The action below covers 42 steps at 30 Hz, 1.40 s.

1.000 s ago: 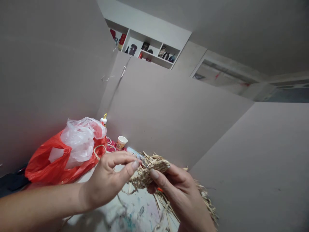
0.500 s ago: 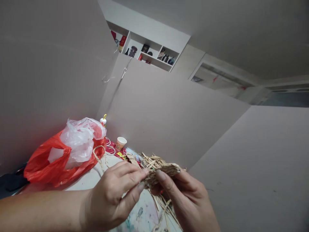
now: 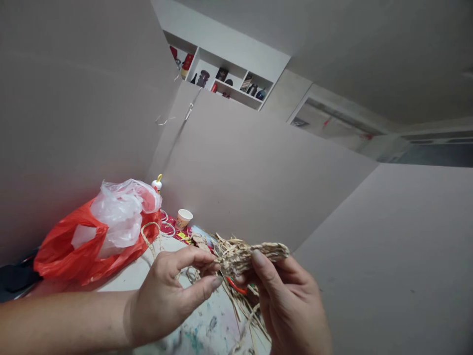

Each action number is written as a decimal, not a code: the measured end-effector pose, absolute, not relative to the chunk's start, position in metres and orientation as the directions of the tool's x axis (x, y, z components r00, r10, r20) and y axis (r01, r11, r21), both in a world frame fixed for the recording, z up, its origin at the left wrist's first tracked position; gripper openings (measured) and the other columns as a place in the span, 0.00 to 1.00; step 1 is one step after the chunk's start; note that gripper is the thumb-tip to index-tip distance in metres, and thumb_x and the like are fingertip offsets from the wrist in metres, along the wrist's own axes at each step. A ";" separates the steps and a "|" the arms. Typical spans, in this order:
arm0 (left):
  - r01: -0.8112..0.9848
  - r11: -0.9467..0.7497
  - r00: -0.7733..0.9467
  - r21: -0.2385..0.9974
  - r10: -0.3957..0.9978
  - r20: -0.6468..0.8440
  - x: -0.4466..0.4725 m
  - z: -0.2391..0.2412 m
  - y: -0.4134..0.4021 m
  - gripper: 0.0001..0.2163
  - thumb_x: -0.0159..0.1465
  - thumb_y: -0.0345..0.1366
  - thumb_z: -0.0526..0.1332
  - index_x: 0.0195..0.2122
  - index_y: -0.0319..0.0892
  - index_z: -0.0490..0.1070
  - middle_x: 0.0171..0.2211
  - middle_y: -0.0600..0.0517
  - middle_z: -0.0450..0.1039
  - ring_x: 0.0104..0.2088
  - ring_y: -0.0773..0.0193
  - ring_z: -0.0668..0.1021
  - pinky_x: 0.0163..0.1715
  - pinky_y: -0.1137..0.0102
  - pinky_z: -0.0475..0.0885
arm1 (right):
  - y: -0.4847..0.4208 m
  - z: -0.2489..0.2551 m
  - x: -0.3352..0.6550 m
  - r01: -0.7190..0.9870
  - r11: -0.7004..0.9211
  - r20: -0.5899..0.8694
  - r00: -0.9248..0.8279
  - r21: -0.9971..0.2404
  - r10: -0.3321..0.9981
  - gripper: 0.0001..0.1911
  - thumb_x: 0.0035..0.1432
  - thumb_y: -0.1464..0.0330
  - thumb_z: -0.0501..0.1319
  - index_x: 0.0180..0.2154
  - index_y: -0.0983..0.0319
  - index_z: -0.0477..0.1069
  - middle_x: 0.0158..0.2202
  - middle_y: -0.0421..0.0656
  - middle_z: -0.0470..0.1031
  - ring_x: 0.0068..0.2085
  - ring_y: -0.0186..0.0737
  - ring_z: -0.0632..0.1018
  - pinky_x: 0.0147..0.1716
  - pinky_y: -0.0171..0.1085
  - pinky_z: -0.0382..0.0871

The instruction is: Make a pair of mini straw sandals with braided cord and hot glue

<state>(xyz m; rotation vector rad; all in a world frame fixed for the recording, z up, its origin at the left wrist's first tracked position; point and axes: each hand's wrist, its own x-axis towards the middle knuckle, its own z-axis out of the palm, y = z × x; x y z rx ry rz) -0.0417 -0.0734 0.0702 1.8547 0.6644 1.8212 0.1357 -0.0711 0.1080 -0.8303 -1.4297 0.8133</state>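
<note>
A woven piece of tan straw (image 3: 251,255) with loose strands hanging below it is held up over the table. My right hand (image 3: 291,305) grips it from below, thumb pressed on its top. My left hand (image 3: 173,296) pinches a straw strand at the piece's left end between thumb and fingers. A bit of red (image 3: 236,287) shows under the straw between the two hands; what it is I cannot make out.
A red plastic bag (image 3: 74,251) with a clear bag (image 3: 118,217) on top lies at the left. A paper cup (image 3: 184,218), a small bottle (image 3: 158,183) and cord loops (image 3: 150,231) sit near the wall. The paint-stained table top (image 3: 207,330) lies below. A wall shelf (image 3: 225,79) hangs high.
The straw piece has shifted right and turned flatter in my right hand. My left hand moved from above the piece to pinching a strand at its left end.
</note>
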 end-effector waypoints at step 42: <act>-0.409 -0.038 0.405 0.912 0.888 0.218 -0.061 0.098 -0.060 0.09 0.54 0.39 0.69 0.28 0.37 0.76 0.24 0.53 0.73 0.26 0.68 0.71 0.29 0.71 0.64 | -0.070 0.107 0.125 0.018 0.404 0.393 -0.192 -0.915 0.899 0.08 0.59 0.62 0.66 0.34 0.59 0.78 0.26 0.39 0.78 0.25 0.33 0.77 0.26 0.31 0.74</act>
